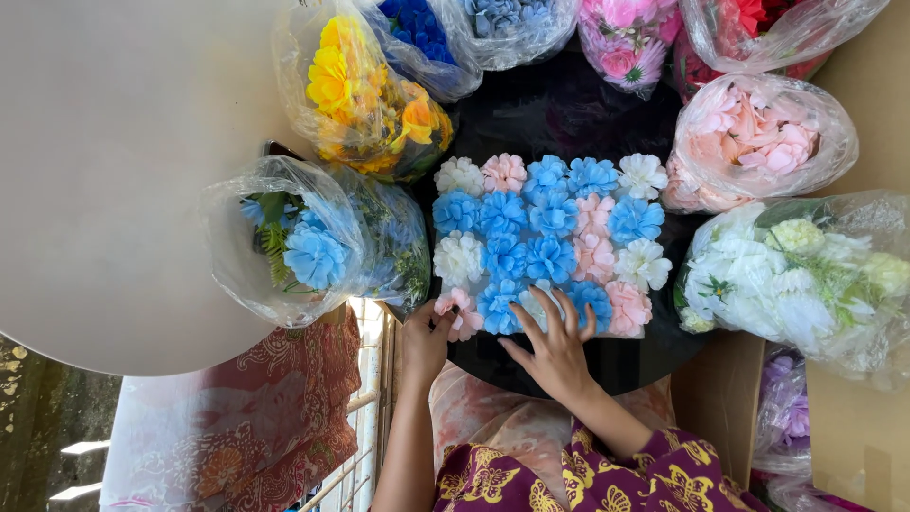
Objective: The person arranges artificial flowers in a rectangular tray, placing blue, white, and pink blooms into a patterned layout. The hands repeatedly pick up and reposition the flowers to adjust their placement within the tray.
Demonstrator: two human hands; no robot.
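My flower panel [545,245] lies flat on the black surface [569,104], blooms facing up, its long axis running left to right across my view. My left hand [427,339] pinches the pink flower [462,313] at the panel's near left corner. My right hand [555,346] rests open, fingers spread on the near-edge blue flowers [500,305], grip released.

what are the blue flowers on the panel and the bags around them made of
Blue flowers: probably fabric or foam, matte, with identical crimped petals and flat dyed colour. Bags: thin clear plastic film, glossy and crinkled, with the contents visible through it.
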